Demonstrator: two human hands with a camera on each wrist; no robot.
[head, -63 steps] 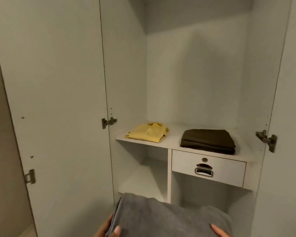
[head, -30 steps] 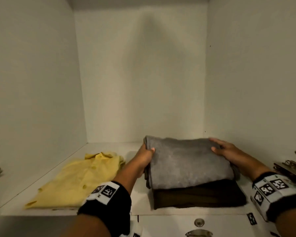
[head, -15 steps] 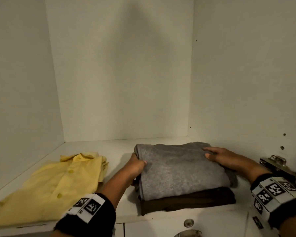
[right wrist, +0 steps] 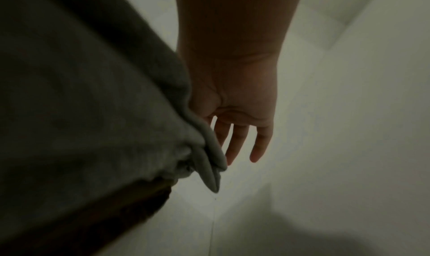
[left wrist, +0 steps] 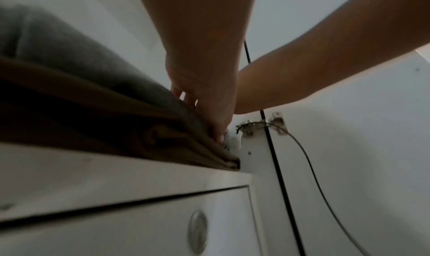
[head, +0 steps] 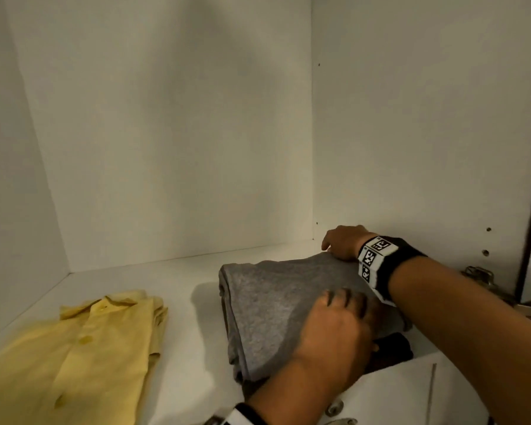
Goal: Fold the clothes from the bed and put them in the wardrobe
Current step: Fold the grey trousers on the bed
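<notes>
A folded grey garment lies on a folded dark brown garment, on the right side of the white wardrobe shelf. My left hand rests on the grey garment's near right part, fingers pressing down along its right edge. In the left wrist view the left hand pushes at the edge of the grey garment above the brown garment. My right hand is at the far right corner. In the right wrist view the right hand has straight fingers beside the grey garment's corner, holding nothing.
A folded yellow shirt lies on the shelf's left side. The wardrobe's right wall is close to the stack, with a metal door hinge near my right forearm. A white drawer front with a round lock sits under the shelf.
The left hand left the grey garment's left edge and crossed to its near right side. The right hand slid back to the far right corner. The stack itself stayed put.
</notes>
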